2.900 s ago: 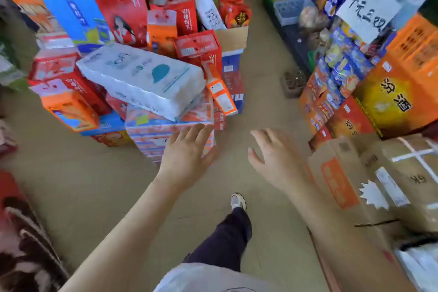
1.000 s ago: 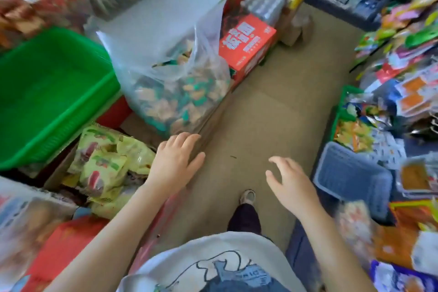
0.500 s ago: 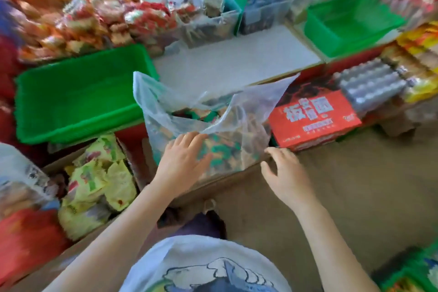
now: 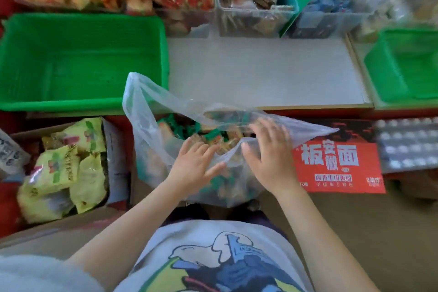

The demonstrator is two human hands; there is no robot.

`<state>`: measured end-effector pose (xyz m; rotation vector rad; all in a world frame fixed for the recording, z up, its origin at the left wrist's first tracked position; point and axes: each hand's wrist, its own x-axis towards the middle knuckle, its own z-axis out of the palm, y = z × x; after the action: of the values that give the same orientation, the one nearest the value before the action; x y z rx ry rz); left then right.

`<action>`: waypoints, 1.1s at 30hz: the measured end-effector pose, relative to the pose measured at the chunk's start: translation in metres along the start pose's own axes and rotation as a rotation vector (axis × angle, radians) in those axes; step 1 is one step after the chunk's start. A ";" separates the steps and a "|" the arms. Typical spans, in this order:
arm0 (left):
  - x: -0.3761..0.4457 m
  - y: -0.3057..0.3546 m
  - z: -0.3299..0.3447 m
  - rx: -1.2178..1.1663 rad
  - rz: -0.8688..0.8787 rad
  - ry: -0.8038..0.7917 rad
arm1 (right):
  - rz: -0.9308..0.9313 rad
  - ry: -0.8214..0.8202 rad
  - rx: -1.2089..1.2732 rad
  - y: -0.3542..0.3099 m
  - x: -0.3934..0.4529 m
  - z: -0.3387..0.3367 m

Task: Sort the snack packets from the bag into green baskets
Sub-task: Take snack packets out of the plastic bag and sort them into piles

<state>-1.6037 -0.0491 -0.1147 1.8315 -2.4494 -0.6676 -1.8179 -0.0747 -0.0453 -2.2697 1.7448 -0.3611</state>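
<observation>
A clear plastic bag [image 4: 147,111] stands in front of me with its mouth open. It holds several small green and orange snack packets [image 4: 189,129]. My left hand [image 4: 196,163] rests flat on the bag's near side, fingers straight at the rim. My right hand [image 4: 267,156] lies over the right side of the bag's mouth with fingers spread and blurred. Nothing is held in either hand. A large green basket [image 4: 83,104] stands behind the bag on the left. A smaller green basket [image 4: 374,59] stands at the right. Both look bare inside.
A grey shelf top [image 4: 260,71] lies between the baskets. Clear bins of snacks [image 4: 248,19] line the back. A cardboard box of yellow-green packets [image 4: 64,166] is at my left, a red noodle carton [image 4: 336,166] at my right.
I turned from the aisle to face the shelf. Both hands moved forward and now touch the bag's mouth; the right hand went from beside the bag onto its rim.
</observation>
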 end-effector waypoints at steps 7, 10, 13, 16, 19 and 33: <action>-0.011 0.024 0.011 0.022 -0.275 -0.087 | -0.199 -0.686 -0.115 0.053 0.019 0.043; -0.015 0.039 0.022 0.031 -0.396 -0.183 | -0.256 -1.029 -0.337 0.075 0.020 0.041; -0.017 0.052 0.033 0.036 -0.491 -0.183 | -0.300 -1.090 -0.319 0.082 0.029 0.037; -0.019 0.059 0.037 0.003 -0.580 -0.093 | -0.280 -0.816 -0.068 0.075 0.047 0.039; -0.024 0.063 0.033 -0.020 -0.674 -0.051 | -0.183 -0.721 0.094 0.056 0.067 0.056; -0.010 0.048 0.027 -0.121 -0.616 0.469 | -0.103 -0.830 0.167 0.051 0.070 0.091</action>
<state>-1.6511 -0.0203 -0.1211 2.3615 -1.5291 -0.3189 -1.8154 -0.1505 -0.1456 -1.9601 1.1193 0.3674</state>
